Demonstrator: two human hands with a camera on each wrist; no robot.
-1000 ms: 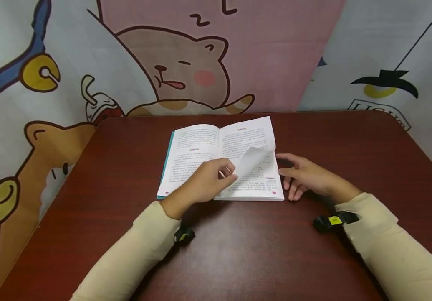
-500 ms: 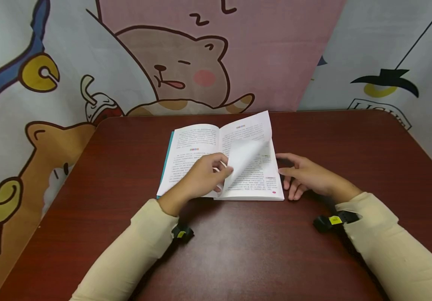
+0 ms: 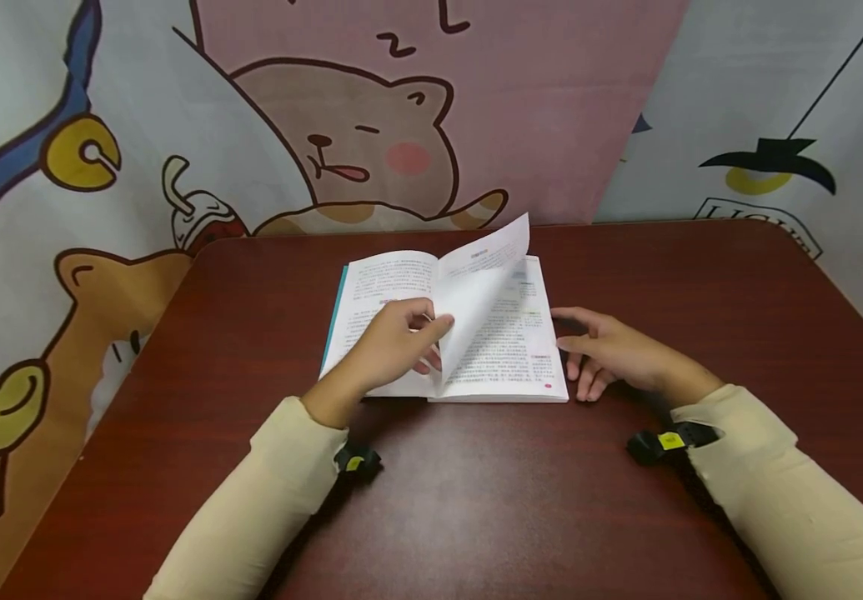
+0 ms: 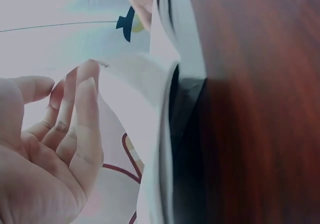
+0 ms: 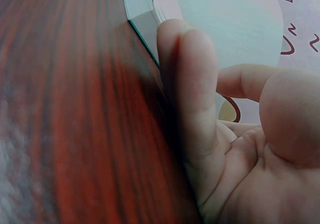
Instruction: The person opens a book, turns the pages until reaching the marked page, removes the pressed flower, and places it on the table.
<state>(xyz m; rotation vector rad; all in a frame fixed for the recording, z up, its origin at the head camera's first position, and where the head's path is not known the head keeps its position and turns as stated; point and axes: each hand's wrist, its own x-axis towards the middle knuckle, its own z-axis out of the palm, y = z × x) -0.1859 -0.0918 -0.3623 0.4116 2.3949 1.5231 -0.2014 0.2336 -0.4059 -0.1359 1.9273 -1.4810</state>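
An open book (image 3: 509, 358) with a teal cover edge and printed text lies at the middle of the table. My left hand (image 3: 393, 337), over the book's left half, pinches a page (image 3: 472, 296) between thumb and fingers. This page stands up in a curve, its blank-looking back facing me and its far corner raised. Beside the book's right edge rests my right hand (image 3: 611, 348), its thumb and index fingertips right at the pages. The right wrist view shows its fingers (image 5: 197, 84) loosely bent, low along the table and holding nothing.
The reddish-brown wooden table (image 3: 476, 492) spreads around the book. Behind it hangs a cloth (image 3: 551, 108) printed with cartoon animals. Both forearms wear cream sleeves (image 3: 251, 500) with dark wrist straps (image 3: 359, 462).
My left hand has moved a little to the left, drawing the page with it. The page has risen and curled farther over, baring more text beneath. My right hand has stayed in place.
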